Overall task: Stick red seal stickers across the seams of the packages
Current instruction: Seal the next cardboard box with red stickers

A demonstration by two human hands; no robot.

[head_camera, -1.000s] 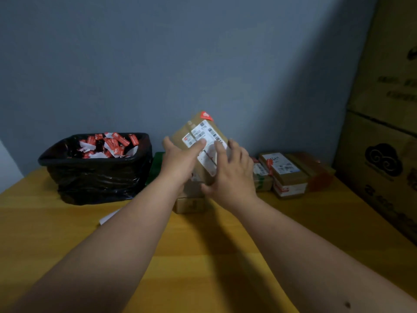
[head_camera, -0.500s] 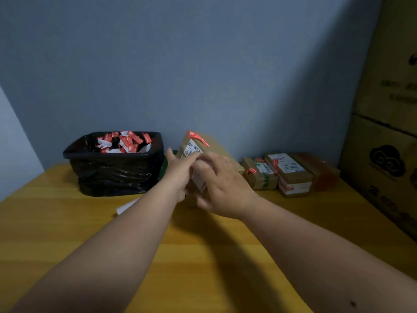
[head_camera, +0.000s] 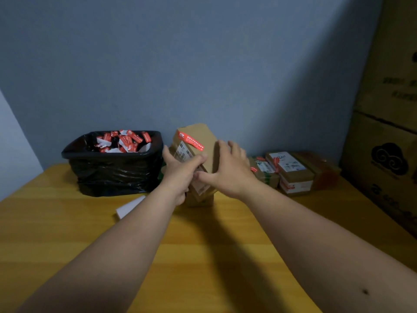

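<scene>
A brown cardboard package [head_camera: 204, 137] is held tilted above the table at the centre, with a red seal sticker [head_camera: 190, 140] running across its upper seam and a white label on its left face. My left hand [head_camera: 180, 172] grips its left side, thumb across the label. My right hand [head_camera: 228, 170] rests flat against its right side, fingers spread. Another small box [head_camera: 200, 201] lies under the package, mostly hidden.
A black-lined bin [head_camera: 112, 175] full of red and white sticker backings stands at the back left. Sealed packages [head_camera: 290, 172] line the wall at the right. Big cardboard cartons [head_camera: 388, 136] rise at the far right. A white paper strip [head_camera: 129, 206] lies on the wooden table [head_camera: 203, 256].
The package has been turned in my hands, so the red sticker across its seam now faces me. My right hand has shifted from its front to its right side.
</scene>
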